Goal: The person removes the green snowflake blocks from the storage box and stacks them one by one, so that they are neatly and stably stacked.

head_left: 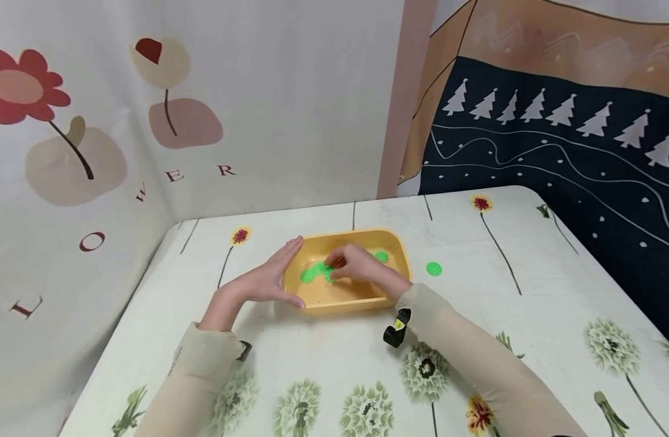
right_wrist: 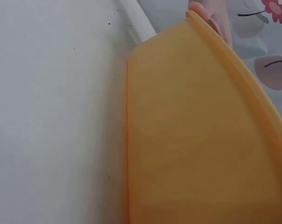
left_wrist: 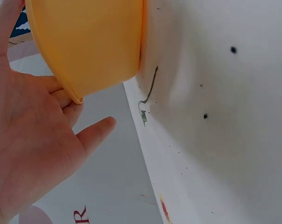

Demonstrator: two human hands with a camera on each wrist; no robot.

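A yellow plastic tub (head_left: pixel 345 304) stands on the table, with several flat green discs (head_left: pixel 308 276) grouped in its left half. Another green disc (head_left: pixel 381 257) lies near its back right. My left hand (head_left: pixel 271 276) rests against the tub's left end, fingers and thumb spread along the rim, as the left wrist view also shows. Inside the tub is my right hand (head_left: pixel 356 264), its bent fingertips right at the green group; I cannot tell whether they pinch a disc. The right wrist view shows mostly the tub's outer wall (right_wrist: pixel 197 126).
One green disc (head_left: pixel 434 269) lies on the table to the right of the tub. A white cloth (head_left: pixel 312 358) printed with flowers covers the table. Patterned curtains (head_left: pixel 290 109) hang behind and at the left, with a dark tree-print cloth (head_left: pixel 531 145) at the right.
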